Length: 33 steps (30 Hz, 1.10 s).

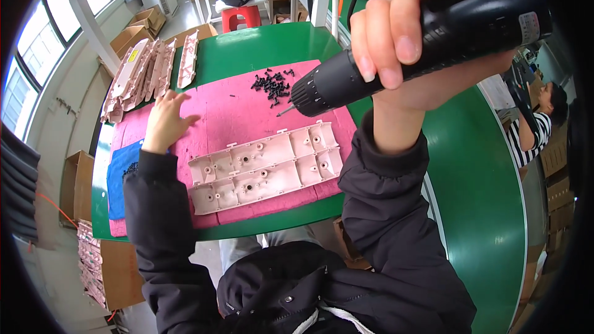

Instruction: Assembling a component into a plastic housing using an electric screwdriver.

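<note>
From where I stand, the person's right hand [393,40] has its fingers wrapped round a black power driver [346,77], held up over the work with its thin bit slanting down toward the pink mat [219,111], near a heap of small black screws [271,88]. The left hand [166,122] is held over the mat's left side, fingers spread and curved, gripping nothing; its fingertips are near the stack of pale pink shells [133,80], though I can't tell whether they touch. On the mat, in front of the person, 2 long pale pink halves [281,167] lie side by side, hollow faces up. A blue cloth [117,188] lies at the left, beside the sleeve.
</note>
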Each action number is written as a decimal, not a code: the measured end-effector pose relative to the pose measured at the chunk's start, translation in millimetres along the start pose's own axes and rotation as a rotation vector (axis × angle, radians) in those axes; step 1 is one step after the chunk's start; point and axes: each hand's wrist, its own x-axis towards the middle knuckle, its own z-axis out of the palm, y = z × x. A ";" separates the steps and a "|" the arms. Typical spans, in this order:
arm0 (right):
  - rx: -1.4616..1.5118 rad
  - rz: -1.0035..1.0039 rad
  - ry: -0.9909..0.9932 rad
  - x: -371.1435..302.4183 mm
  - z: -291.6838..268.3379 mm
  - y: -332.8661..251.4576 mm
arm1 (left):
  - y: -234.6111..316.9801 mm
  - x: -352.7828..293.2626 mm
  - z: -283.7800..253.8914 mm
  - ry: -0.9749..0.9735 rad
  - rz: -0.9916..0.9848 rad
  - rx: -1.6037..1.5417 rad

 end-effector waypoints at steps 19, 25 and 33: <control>0.037 -0.059 0.191 5.6 -11.4 -16.5 | -57.3 0.0 -24.6 0.327 -0.268 -0.745; -0.323 -0.034 0.085 4.8 -12.8 -18.7 | -59.2 -2.7 -29.5 0.390 -0.482 -1.044; -0.156 -0.055 0.060 3.4 -16.0 -13.5 | -33.8 -14.6 -45.0 0.563 -0.139 -0.681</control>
